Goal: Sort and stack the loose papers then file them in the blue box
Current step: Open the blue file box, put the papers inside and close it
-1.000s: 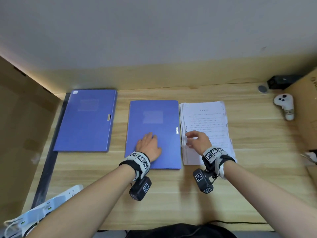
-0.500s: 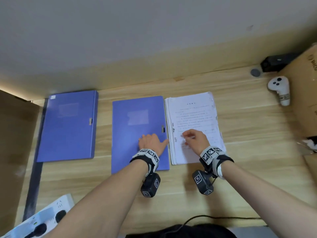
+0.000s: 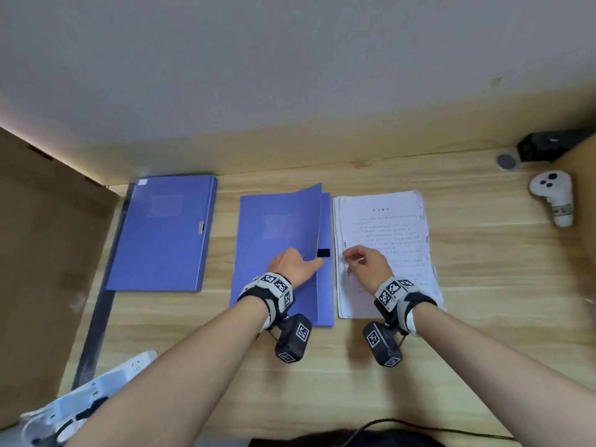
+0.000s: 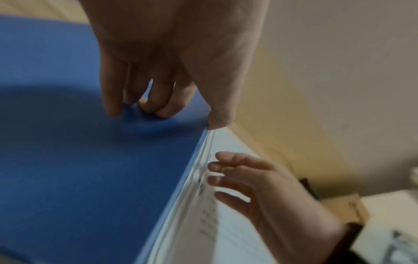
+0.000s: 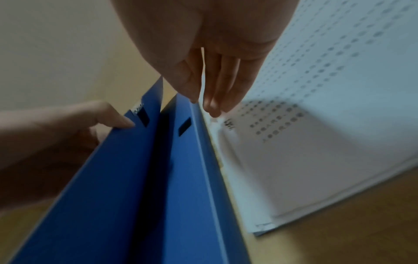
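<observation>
While my left hand (image 3: 295, 264) pinches the blue box (image 3: 280, 253) lid ajar, my right hand (image 3: 367, 261) rests loose-fingered on the paper stack (image 3: 387, 233) lying lengthwise just right of it.

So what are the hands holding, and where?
The left hand lifts the blue box's lid by its free edge near the clasp. The right hand holds nothing; its fingertips rest on the papers.

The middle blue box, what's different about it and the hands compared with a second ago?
The middle blue box has had its lid lifted along the right edge: the left hand, which lay flat on the cover, now pinches that edge with thumb underneath and raises it, exposing the black fastener patch. The right hand stays on the paper stack, fingertips at its left edge. The far-left blue box is unmoved.
</observation>
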A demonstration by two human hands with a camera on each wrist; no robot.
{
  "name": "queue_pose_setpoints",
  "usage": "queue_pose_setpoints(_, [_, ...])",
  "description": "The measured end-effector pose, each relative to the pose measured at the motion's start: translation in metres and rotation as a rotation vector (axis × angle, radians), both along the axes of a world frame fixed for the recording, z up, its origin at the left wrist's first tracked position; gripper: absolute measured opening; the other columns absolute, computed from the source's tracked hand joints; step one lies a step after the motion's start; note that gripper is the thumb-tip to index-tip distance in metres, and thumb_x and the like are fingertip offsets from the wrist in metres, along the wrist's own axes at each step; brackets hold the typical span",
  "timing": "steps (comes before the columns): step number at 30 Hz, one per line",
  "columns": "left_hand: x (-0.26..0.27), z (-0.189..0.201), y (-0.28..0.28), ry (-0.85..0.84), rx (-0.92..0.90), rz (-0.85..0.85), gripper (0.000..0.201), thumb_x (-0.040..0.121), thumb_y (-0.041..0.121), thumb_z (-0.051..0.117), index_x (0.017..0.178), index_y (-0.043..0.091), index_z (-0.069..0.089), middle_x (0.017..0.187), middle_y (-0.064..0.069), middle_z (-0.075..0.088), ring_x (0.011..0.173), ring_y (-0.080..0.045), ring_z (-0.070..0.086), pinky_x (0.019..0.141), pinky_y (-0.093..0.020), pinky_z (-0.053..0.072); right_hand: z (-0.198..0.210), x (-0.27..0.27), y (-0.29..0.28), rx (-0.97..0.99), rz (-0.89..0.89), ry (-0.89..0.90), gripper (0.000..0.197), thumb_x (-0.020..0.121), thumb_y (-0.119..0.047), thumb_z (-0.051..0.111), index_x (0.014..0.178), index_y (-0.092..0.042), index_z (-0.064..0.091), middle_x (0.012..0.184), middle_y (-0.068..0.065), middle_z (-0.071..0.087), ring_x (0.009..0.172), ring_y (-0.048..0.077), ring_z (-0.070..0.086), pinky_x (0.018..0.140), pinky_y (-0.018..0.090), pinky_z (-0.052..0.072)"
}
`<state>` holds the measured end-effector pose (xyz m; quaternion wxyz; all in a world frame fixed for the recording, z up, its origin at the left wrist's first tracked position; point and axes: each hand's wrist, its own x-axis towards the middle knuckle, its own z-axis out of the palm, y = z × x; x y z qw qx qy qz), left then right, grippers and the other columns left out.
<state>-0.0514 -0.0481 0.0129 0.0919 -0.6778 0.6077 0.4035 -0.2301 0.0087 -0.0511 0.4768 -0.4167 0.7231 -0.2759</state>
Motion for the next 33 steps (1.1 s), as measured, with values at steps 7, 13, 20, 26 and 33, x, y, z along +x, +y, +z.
queue_pose_setpoints(7, [0.047, 0.045, -0.001, 0.219, -0.021, 0.025, 0.036, 0.087, 0.020, 0.044, 0.060, 0.020, 0.020, 0.059, -0.002, 0.020, 0.061, -0.022, 0.024, 0.061, -0.034, 0.026, 0.028, 0.050, -0.026, 0.048, 0.235, 0.070, 0.035, 0.088, -0.001, 0.054, 0.118, -0.010, 0.069, 0.119, 0.010, 0.070, 0.110, 0.026, 0.065, 0.096, 0.031, 0.048])
queue_pose_setpoints(13, [0.101, 0.107, -0.031, 0.229, -0.054, 0.083, 0.030, 0.078, 0.006, 0.033, 0.103, 0.005, 0.050, 0.082, -0.013, 0.046, 0.066, -0.026, 0.041, 0.057, -0.033, 0.034, 0.045, 0.075, -0.043, 0.181, 0.543, 0.421, 0.047, 0.089, -0.022, 0.054, 0.136, -0.018, 0.056, 0.136, 0.007, 0.059, 0.122, 0.027, 0.057, 0.099, 0.032, 0.045])
queue_pose_setpoints(20, [0.176, 0.135, -0.051, -0.119, -0.228, 0.045, 0.080, 0.094, 0.003, 0.044, 0.156, 0.019, -0.004, 0.145, -0.025, 0.039, 0.123, -0.046, 0.049, 0.089, -0.048, 0.046, 0.054, 0.108, -0.052, 0.266, 0.746, 0.687, 0.044, 0.085, -0.036, 0.049, 0.127, -0.023, 0.051, 0.142, 0.012, 0.042, 0.124, 0.042, 0.049, 0.103, 0.044, 0.043])
queue_pose_setpoints(26, [0.220, 0.093, -0.043, -0.593, -0.495, -0.251, 0.111, 0.078, 0.013, 0.074, 0.156, 0.019, -0.005, 0.160, -0.017, -0.022, 0.148, -0.039, 0.010, 0.100, -0.053, 0.037, 0.042, 0.130, -0.050, 0.391, 0.795, 0.830, 0.053, 0.083, -0.040, 0.041, 0.134, -0.025, 0.049, 0.142, 0.008, 0.035, 0.128, 0.042, 0.038, 0.110, 0.049, 0.031])
queue_pose_setpoints(33, [0.237, 0.033, -0.028, -0.748, -0.279, -0.537, 0.083, 0.090, 0.046, 0.054, 0.156, 0.024, 0.010, 0.162, -0.015, -0.019, 0.150, -0.033, -0.017, 0.120, -0.056, 0.002, 0.035, 0.123, -0.039, 0.373, 0.701, 0.793, 0.060, 0.080, -0.035, 0.046, 0.139, -0.026, 0.040, 0.145, 0.007, 0.024, 0.135, 0.036, 0.023, 0.102, 0.051, 0.039])
